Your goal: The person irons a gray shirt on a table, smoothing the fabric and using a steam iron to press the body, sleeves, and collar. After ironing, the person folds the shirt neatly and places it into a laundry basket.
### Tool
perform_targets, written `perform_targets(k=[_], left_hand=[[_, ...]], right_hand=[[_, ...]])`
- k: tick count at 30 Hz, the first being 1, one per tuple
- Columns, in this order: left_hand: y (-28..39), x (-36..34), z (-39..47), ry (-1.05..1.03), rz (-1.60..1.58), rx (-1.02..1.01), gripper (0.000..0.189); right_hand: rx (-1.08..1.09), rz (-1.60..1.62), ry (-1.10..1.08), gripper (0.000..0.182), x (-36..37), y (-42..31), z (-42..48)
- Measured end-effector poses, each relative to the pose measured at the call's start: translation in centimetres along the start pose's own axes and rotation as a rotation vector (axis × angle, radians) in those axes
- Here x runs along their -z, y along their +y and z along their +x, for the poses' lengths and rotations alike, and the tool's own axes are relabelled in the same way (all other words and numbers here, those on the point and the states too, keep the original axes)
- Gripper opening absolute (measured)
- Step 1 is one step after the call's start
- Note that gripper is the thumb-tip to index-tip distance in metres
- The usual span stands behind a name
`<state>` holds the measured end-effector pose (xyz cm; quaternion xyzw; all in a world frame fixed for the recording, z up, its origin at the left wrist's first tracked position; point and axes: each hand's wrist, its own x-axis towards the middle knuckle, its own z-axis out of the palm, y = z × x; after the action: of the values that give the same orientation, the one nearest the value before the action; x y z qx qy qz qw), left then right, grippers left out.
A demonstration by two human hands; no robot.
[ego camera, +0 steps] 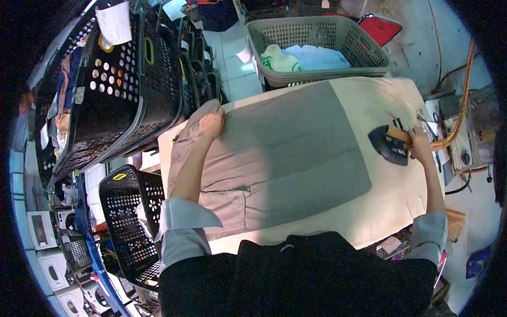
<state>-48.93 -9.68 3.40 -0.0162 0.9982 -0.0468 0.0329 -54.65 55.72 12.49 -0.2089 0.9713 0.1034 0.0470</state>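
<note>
A grey-brown cloth garment (293, 150) lies spread over a cream-covered ironing table (400, 198). Creases and a pocket-like panel show at its near left part. At the garment's far left corner, my left hand (212, 123) has closed on a bunched edge of the cloth. To the right, beyond the garment's edge, my right hand (418, 142) is around the handle of a dark iron (390, 146). The iron is over the bare cream cover, its pointed end turned to the left. Whether its soleplate touches the cover cannot be told.
Beyond the table stands a grey perforated basket (321, 73) with light cloths. Large black perforated baskets (158, 87) rise at the left, with another black basket (130, 222) lower down. A hose (463, 107) curves down at the right, near a metal box (461, 138) with a knob.
</note>
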Motion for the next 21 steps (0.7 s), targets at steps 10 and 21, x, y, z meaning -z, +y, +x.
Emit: perform_targets(k=[10, 21], left_hand=[[0.0, 0.7, -0.3, -0.024, 0.129, -0.104, 0.016], [-3.1, 0.9, 0.9, 0.173, -0.132, -0.064, 0.021]], right_hand=[[0.208, 0.352, 0.183, 0.043, 0.1, -6.0, 5.1], [0.724, 0.431, 0.019, 0.018, 5.8, -32.4, 7.2]])
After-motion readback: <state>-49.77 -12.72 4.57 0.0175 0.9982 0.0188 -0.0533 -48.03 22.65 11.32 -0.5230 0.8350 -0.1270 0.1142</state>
